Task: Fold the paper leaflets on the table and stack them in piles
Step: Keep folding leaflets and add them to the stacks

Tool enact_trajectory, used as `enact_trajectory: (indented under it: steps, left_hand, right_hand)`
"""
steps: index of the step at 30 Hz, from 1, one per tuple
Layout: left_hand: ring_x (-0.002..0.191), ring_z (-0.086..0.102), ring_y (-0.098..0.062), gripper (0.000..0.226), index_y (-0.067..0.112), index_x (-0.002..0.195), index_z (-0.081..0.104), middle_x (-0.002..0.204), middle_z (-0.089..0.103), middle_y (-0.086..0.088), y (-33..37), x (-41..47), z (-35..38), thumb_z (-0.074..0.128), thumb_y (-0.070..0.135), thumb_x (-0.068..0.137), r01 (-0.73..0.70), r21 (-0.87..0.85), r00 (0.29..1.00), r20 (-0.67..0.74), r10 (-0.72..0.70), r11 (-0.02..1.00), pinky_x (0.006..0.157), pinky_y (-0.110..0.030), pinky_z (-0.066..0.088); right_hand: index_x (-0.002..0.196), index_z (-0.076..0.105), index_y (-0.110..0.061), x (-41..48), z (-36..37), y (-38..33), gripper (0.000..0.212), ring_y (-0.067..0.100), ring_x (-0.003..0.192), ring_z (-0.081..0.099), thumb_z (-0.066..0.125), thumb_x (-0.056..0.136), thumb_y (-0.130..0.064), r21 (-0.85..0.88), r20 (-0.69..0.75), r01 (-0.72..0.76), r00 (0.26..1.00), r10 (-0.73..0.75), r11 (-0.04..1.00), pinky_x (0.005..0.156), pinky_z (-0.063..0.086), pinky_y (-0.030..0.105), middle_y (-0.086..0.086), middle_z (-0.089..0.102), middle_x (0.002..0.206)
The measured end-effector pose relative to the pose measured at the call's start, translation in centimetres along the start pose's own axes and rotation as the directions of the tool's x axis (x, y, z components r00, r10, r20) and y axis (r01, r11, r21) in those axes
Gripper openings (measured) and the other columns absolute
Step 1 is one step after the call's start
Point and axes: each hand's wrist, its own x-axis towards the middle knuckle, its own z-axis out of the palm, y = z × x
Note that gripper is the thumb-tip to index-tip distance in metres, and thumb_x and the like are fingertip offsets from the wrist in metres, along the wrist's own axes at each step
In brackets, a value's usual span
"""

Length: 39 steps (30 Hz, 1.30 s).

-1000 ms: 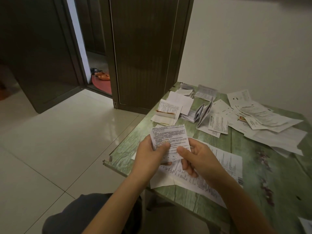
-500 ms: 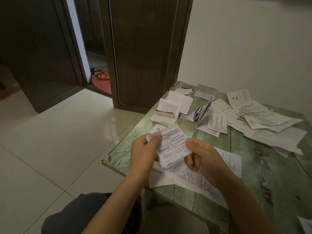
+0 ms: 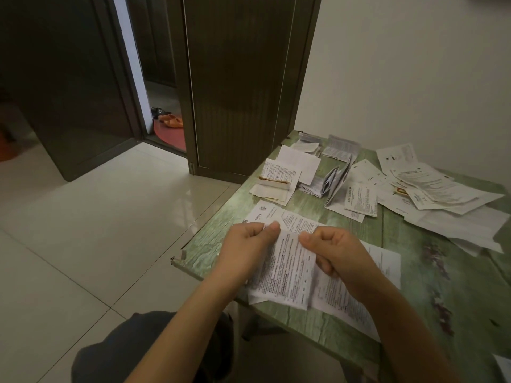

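Leaflet (image 3: 286, 272) small before, now opened long (hangs over tabletop (image 3: 431, 288)). Left hand (image 3: 246, 252), right hand (image 3: 341, 252): fingers pinch its top. Fold probably next.

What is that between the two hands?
A printed paper leaflet. The head view shows the left hand and the right hand pinching its top, one at each side, over the green table.

The leaflet (image 3: 287, 269) sits above flat sheets (image 3: 385, 268) on the table (image 3: 420, 305), folded piles (image 3: 276, 181) behind, loose papers (image 3: 442, 194) rightward.
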Motion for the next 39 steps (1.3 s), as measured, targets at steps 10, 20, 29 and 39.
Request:
enact_trajectory:
  steps: [10,20,29,39]
  left_hand:
    - [0.061,0.064,-0.012,0.035,0.014,0.071,0.069,0.065,0.069,0.002,0.4,0.2,1.2,0.051,0.033,0.094,0.009,-0.313,0.950,-0.294,-0.106,0.950,0.055,-0.022,0.048]
    - [0.063,0.067,-0.014,0.020,0.014,0.092,0.063,0.085,0.071,-0.004,0.9,0.9,1.9,0.043,0.015,0.098,0.084,-0.268,0.984,-0.130,-0.123,0.960,0.058,-0.024,0.056]
    - [0.063,0.066,-0.013,0.022,0.012,0.088,0.064,0.079,0.071,-0.002,1.2,1.6,2.4,0.045,0.003,0.095,0.037,-0.215,0.987,-0.145,-0.069,0.976,0.055,-0.021,0.055]
    - [0.065,0.066,-0.009,0.025,0.014,0.087,0.064,0.079,0.071,-0.001,1.4,2.3,1.5,0.044,0.003,0.095,0.020,-0.188,0.973,-0.222,-0.062,0.982,0.057,-0.021,0.053]
  right_hand:
    - [0.076,0.058,-0.006,0.1,-0.2,0.7,0.015,0.010,0.045,0.045,0.063,0.085,-0.017,0.010,0.134,-0.065,0.989,0.063,0.998,0.045,0.035,0.019,0.004,0.057,0.057]
    - [0.105,0.063,-0.002,3.1,-8.6,0.7,0.019,0.005,0.042,0.046,0.049,0.092,-0.005,0.207,-0.875,0.112,0.466,0.133,0.972,0.041,0.038,0.013,0.003,0.051,0.063]
    - [0.117,0.056,-0.005,5.8,-8.3,3.4,0.025,0.013,0.057,0.055,0.056,0.093,-0.010,-0.033,-0.751,-0.153,0.656,0.076,0.988,0.050,0.042,0.019,0.016,0.065,0.090]
    - [0.096,0.063,-0.014,5.2,-8.7,3.6,0.012,0.026,0.080,0.059,0.055,0.093,-0.022,-0.106,-0.770,-0.138,0.639,0.007,0.985,0.075,0.050,0.039,0.008,0.063,0.086]
